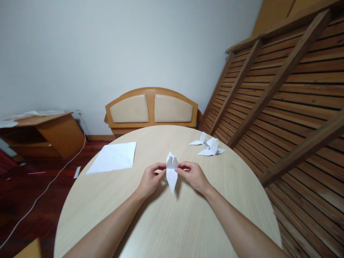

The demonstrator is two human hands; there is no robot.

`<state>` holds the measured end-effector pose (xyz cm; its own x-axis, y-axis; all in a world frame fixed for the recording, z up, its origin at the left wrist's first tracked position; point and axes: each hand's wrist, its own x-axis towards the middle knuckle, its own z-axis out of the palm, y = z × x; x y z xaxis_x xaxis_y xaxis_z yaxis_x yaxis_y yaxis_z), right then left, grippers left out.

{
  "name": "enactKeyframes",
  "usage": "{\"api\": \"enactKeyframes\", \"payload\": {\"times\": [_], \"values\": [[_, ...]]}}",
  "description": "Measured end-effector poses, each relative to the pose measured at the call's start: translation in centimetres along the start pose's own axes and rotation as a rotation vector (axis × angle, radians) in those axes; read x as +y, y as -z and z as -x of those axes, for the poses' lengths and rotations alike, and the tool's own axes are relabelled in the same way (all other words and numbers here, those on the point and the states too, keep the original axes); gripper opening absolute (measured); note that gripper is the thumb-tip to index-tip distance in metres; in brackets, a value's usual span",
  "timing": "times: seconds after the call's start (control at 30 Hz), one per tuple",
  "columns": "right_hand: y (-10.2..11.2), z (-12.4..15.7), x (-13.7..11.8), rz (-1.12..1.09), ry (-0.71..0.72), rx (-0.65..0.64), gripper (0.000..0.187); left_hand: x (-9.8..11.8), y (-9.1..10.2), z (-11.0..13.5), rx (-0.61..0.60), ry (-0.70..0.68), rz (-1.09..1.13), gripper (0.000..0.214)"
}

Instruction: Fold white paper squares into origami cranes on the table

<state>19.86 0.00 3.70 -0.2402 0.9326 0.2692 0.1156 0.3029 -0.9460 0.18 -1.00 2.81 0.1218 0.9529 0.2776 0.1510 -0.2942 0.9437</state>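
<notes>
Between my two hands is a folded white origami paper [171,174], held just above the middle of the round table. Its lower end narrows to a point toward me, and its upper part has small upright folds. My left hand [152,177] pinches its left edge between thumb and fingers. On the opposite edge, my right hand [194,175] has a similar pinch, with a fingertip lying over the paper's front. Finished-looking white paper cranes [212,147] lie close together on the table, beyond my right hand. A stack of white paper sheets [114,156] lies beyond my left hand.
The round light-wood table [172,229] spans the foreground. A wooden slatted panel [290,96] leans along the right side. Behind the table stands a padded headboard [152,107]. A low wooden desk [59,134] is at left, with a white cable [51,182] across the dark floor.
</notes>
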Motion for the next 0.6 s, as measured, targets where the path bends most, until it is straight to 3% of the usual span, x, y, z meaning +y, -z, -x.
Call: {"api": "enactKeyframes", "payload": {"times": [0.27,0.47,0.6], "values": [[0.32,-0.11,0.11,0.033,0.018,-0.003,0.028,0.11,0.13,0.02,-0.043,0.025,0.005,0.03],[0.01,-0.2,0.47,-0.003,0.043,0.012,0.035,-0.42,-0.09,-0.06,-0.015,-0.018,0.051,0.037],[-0.01,-0.2,0.33,0.028,0.032,-0.022,0.03,-0.55,-0.1,-0.23,0.021,-0.025,0.003,0.029]]}}
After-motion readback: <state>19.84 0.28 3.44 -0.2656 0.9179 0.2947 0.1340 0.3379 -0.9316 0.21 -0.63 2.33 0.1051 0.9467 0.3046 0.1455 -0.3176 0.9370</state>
